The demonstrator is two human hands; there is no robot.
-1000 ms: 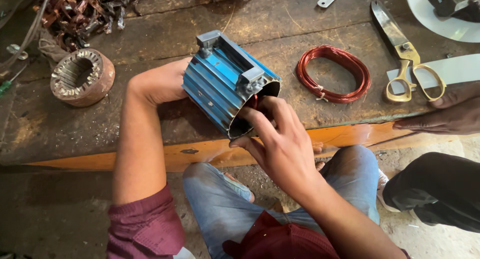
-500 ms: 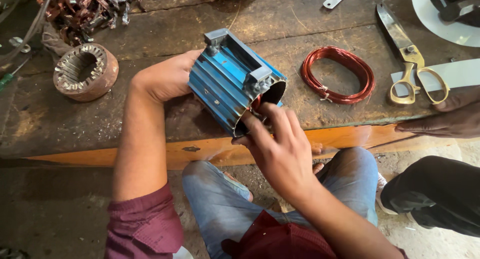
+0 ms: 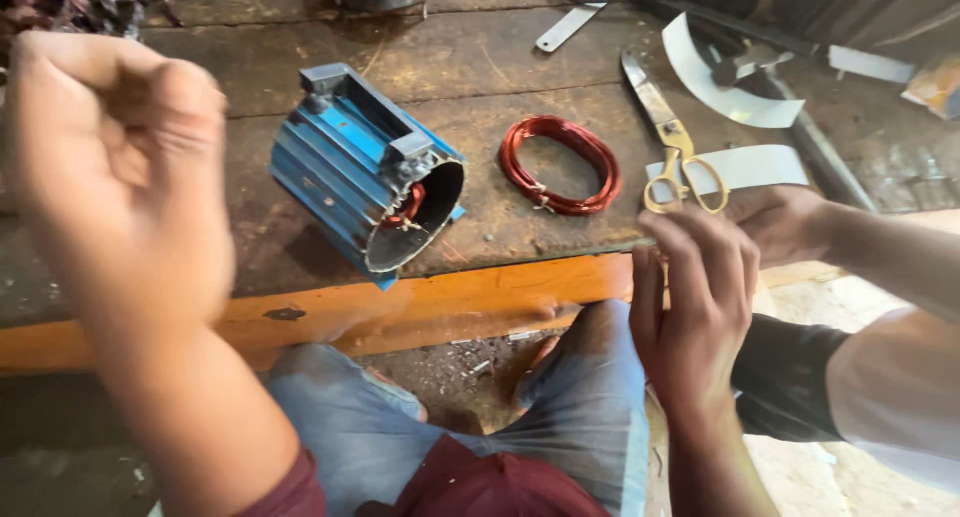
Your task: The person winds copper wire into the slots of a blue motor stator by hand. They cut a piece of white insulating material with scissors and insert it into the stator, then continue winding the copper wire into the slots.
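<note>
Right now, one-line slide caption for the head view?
Blue motor housing lies free on the workbench beside a red wire coil and scissors; both hands, left and right, off it.

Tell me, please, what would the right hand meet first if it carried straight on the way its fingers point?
Probably the scissors: the right hand has its fingers pointing up toward their yellow handles, just beyond the fingertips. Depth is unclear.

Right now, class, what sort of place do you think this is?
Probably a motor repair workshop: a ribbed blue metal motor housing lies on a worn wooden workbench, beside a red coil of copper wire and yellow-handled scissors.
</note>
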